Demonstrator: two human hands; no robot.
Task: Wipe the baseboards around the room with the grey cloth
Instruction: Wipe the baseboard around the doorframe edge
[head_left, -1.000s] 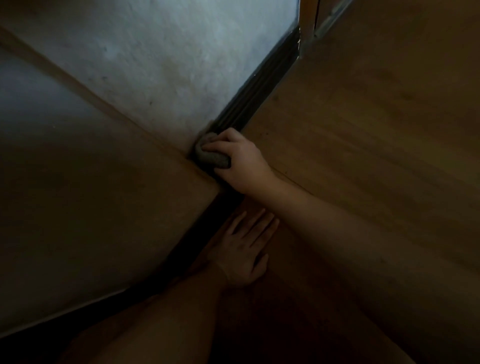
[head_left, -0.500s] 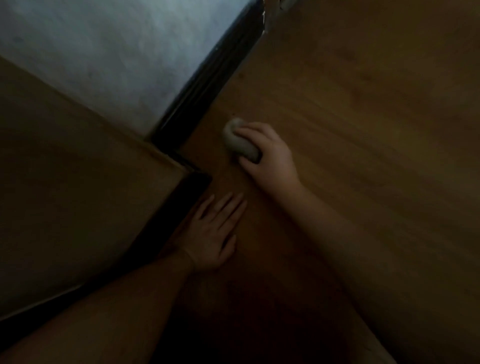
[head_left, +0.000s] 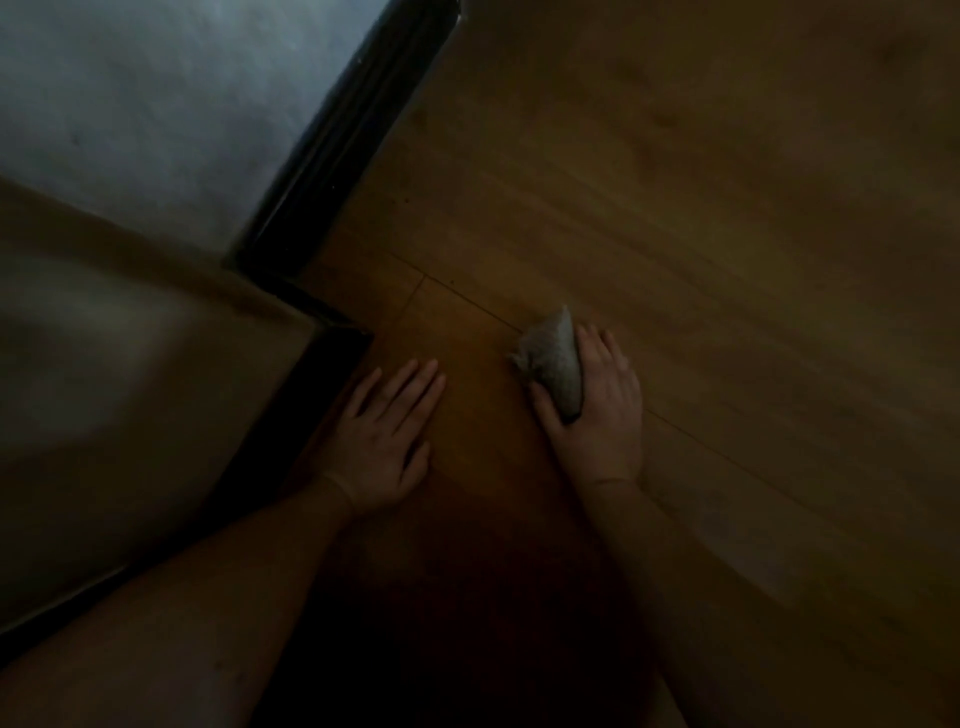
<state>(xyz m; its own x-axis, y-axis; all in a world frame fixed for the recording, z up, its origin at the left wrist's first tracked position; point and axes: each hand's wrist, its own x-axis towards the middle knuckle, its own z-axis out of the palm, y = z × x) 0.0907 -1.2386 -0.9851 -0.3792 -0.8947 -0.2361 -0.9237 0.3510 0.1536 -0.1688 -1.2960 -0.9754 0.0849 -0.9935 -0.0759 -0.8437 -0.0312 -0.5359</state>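
One bunched grey cloth (head_left: 553, 361) lies on the brown wood-plank floor (head_left: 701, 218), well apart from the dark moulded baseboard (head_left: 332, 156). The right hand (head_left: 592, 410) clasps it, fingers curled round it. The left hand (head_left: 382, 436) rests flat, fingers released, near the baseboard's corner. No wiping contact now; how much baseboard remains cannot be judged. Two hands, one cloth.
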